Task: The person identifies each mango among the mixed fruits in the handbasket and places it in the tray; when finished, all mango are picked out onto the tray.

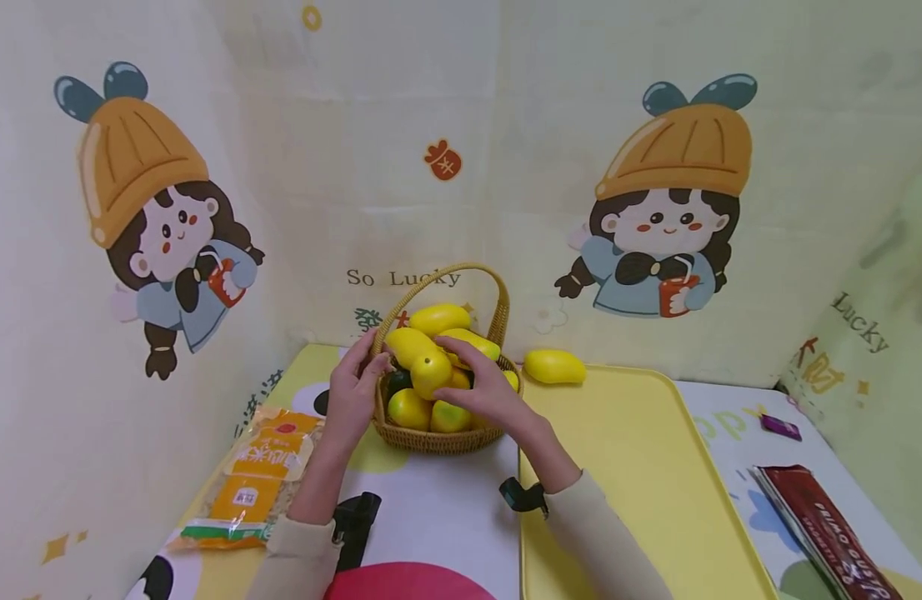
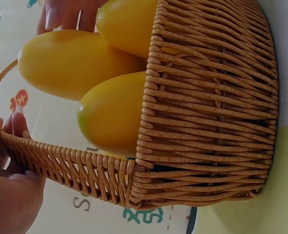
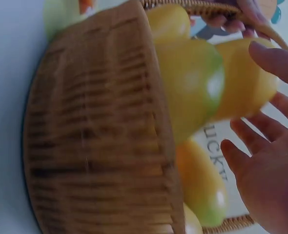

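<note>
A wicker basket (image 1: 446,442) with a tall arched handle (image 2: 75,158) stands on the table, heaped with yellow mangoes (image 1: 410,408). At the handle's left side my left hand (image 1: 353,387) grips it between thumb and fingers. My right hand (image 1: 487,385) is at the front of the heap, thumb and fingers spread around one mango (image 1: 431,375). In the right wrist view the thumb (image 3: 273,61) overlaps a mango (image 3: 244,80), and the other fingers extend loosely beyond it. Whether they press on it is hard to tell. Something dark lies among the fruit inside the basket.
Right of the basket lies a yellow tray (image 1: 611,467), with a single mango (image 1: 554,367) at its far left corner. An orange bag of grain (image 1: 258,475) is on the left. A dark red packet (image 1: 824,533) and a small purple packet (image 1: 780,427) lie far right. Printed cloth walls surround the table.
</note>
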The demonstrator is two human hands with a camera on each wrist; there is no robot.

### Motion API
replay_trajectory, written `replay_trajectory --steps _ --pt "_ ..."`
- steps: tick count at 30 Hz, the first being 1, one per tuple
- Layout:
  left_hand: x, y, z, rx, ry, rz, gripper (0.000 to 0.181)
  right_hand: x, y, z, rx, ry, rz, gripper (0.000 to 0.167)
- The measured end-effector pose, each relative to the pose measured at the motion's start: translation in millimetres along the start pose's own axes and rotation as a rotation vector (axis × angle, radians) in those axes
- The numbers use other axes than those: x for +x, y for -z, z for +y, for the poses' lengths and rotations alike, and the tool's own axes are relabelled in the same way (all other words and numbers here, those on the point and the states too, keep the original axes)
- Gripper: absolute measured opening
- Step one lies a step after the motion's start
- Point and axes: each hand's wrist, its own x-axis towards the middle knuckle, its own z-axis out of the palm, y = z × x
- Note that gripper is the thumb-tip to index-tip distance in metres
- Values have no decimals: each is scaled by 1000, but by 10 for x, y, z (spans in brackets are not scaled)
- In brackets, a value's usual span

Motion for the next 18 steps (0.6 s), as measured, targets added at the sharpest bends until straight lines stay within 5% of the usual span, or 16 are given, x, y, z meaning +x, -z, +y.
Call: replay_trajectory --steps 18 --pt "0 -14 -20 -6 -4 -1 49 47 -154 72 44 -63 -20 68"
